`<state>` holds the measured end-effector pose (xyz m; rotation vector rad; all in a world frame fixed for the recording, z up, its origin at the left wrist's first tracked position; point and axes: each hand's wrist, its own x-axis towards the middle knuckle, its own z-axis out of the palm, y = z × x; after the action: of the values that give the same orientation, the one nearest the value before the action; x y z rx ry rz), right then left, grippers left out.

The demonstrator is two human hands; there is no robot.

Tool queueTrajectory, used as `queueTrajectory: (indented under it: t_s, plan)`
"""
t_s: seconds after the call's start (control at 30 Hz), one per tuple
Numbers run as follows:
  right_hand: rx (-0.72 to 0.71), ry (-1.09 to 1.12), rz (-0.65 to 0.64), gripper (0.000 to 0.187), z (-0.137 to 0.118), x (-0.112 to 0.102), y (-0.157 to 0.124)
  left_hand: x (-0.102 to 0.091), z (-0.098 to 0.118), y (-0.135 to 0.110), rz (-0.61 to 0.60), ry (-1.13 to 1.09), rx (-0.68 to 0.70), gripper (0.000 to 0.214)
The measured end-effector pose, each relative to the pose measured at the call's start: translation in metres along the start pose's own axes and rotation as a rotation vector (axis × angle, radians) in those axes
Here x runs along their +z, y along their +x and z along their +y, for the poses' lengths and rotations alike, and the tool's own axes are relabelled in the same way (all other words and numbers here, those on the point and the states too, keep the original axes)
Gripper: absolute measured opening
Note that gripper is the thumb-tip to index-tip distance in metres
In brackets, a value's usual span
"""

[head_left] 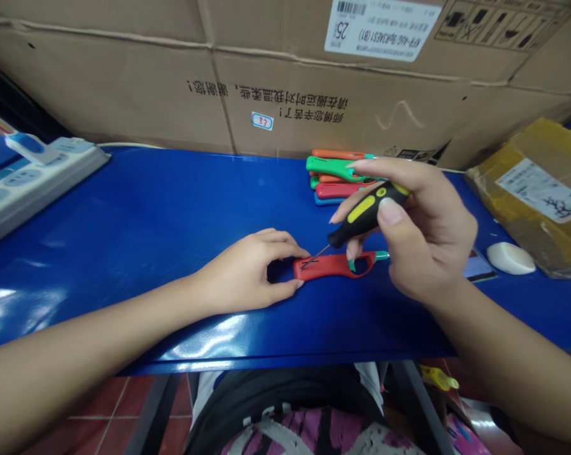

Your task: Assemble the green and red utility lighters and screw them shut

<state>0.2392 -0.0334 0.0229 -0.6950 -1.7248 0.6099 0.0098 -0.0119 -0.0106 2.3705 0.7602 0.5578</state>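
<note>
A red utility lighter point(330, 266) with a teal trigger and nozzle lies flat on the blue table, its butt end to the left. My left hand point(257, 270) grips that butt end between thumb and fingertips. My right hand point(422, 221) is closed round the black and yellow handle of a screwdriver point(365, 213). The thin shaft slants down to the left, and its tip meets the lighter near a dark slot in the butt end. Behind the screwdriver, a pile of lighters point(330, 167) in green, orange, red and blue is partly covered by my right hand.
A large cardboard box point(147, 82) stands along the back of the blue table point(147, 208). At the left is a white power strip point(38, 180). To the right sit a taped carton point(534, 196) and a white mouse-shaped object point(510, 258). The table's front edge runs close to my lap.
</note>
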Motion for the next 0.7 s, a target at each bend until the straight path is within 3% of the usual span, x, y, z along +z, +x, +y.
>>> queueTrajectory:
  t_s: [0.17, 0.37, 0.57, 0.63, 0.7]
  plan:
    - [0.001, -0.055, -0.06, 0.033, 0.0, -0.006, 0.002, 0.0, 0.0, 0.001, 0.003, 0.003, 0.006, 0.033]
    - [-0.283, -0.428, 0.034, 0.036, 0.007, -0.008, 0.004, 0.001, 0.0, 0.001, 0.007, 0.002, 0.009, 0.032]
    - [-0.135, -0.206, -0.06, 0.047, 0.005, -0.004, 0.0, 0.0, 0.0, 0.001, -0.001, 0.002, 0.012, 0.031]
    - [-0.171, -0.221, -0.079, 0.049, 0.006, -0.004, 0.0, 0.0, 0.0, 0.001, 0.0, 0.007, 0.011, 0.031]
    - [-0.3, -0.311, -0.039, 0.051, 0.009, -0.005, 0.002, 0.001, 0.0, 0.001, 0.0, 0.017, 0.008, 0.032]
